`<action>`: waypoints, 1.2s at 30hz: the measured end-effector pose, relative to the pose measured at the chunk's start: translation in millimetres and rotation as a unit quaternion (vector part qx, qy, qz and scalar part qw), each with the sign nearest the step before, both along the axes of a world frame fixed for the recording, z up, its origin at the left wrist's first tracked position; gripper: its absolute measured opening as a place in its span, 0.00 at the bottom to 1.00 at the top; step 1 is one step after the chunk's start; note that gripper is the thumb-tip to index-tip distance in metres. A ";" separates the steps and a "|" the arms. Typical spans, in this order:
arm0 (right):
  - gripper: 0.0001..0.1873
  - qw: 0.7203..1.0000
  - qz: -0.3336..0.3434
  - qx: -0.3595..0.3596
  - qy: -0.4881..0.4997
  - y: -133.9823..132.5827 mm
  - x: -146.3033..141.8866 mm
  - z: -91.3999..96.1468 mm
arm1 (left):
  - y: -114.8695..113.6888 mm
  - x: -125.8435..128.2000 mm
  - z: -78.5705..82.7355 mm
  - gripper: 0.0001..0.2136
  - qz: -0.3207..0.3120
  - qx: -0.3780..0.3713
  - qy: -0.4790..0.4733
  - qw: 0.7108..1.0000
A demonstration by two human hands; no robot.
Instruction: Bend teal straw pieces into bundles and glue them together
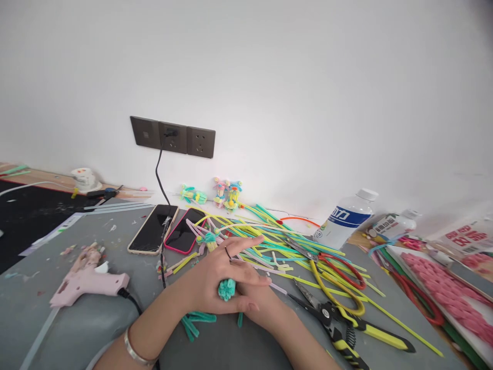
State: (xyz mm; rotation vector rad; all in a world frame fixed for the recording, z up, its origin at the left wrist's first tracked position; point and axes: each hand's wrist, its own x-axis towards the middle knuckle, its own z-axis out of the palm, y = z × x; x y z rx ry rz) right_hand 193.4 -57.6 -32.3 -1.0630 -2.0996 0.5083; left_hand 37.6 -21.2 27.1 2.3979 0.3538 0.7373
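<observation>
Centrally, the left hand [210, 280] grips a fuzzy teal bundle [226, 290], one end showing; the right hand [262, 297] is mostly hidden behind, its grip impossible to tell. Light, even pressure should keep such soft fibres from flattening. Chenille stems [265, 253] and spring-handled snips [326, 313] lie on the grey mat [96, 326], before a white wall [308, 103] with dark sockets [200, 143].

Left hand [217, 270] around teal bundle [226, 290], right hand [264, 302] behind (mostly hidden), pink glue gun [88, 282] on grey table [84, 329]
</observation>
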 end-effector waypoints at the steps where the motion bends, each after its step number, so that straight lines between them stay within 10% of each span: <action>1: 0.22 1.000 0.001 0.000 -0.023 -1.5 0.8 4.9 | 0.3 0.0 0.0 0.16 0.004 -0.005 -0.005 1.000; 14: 0.16 0.992 0.051 -0.063 0.099 0.3 -5.3 32.9 | 1.3 -1.5 -7.2 0.13 0.048 -0.059 -0.153 0.985; 22: 0.17 0.940 0.081 -0.187 0.275 -0.4 -4.0 30.3 | 2.6 -1.6 -7.2 0.12 0.092 -0.171 -0.225 0.955; 36: 0.15 0.886 0.000 -0.187 0.425 6.9 -5.2 36.3 | 9.4 4.9 -15.4 0.05 0.193 -0.196 -0.293 0.916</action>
